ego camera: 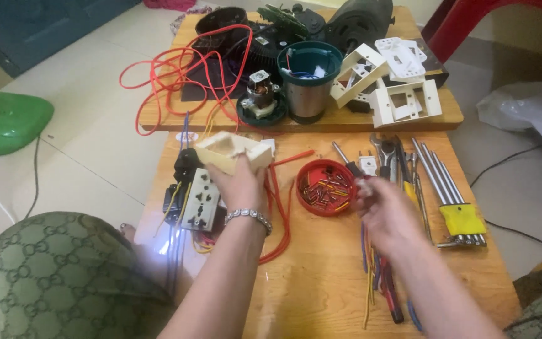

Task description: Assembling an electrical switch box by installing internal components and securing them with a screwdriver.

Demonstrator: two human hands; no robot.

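Closest to me, the left hand [241,182] is up off the low wooden table [321,282], fingers wrapped around a cream plastic open-backed socket box [233,152], tilted so I'm looking into its hollow side. Grip looks solid. Right beneath it lies a cream multi-socket faceplate [200,201] with yellow and blue leads trailing off it.

The right hand [387,210] is blurry, so take this loosely: fingers look loosely curled, and I honestly can't tell if it's got anything pinched. It hangs over a bunch of loose coloured wires [371,276] and sits just beside the round red plastic lid full of small wire offcuts [326,187].

My worry from here: that lid is right between both hands, so one careless sweep could tip it and scatter the bits. The red cable [277,213] loops under the left wrist too and could snag and drag the faceplate.

A bit further right, a row of silver hex keys in a yellow holder [456,201] lies next to pliers and screwdrivers [396,160]. On the far board stand a small copper-wound motor [260,94], a teal-topped metal canister [308,78] and stacked white socket frames [396,94].
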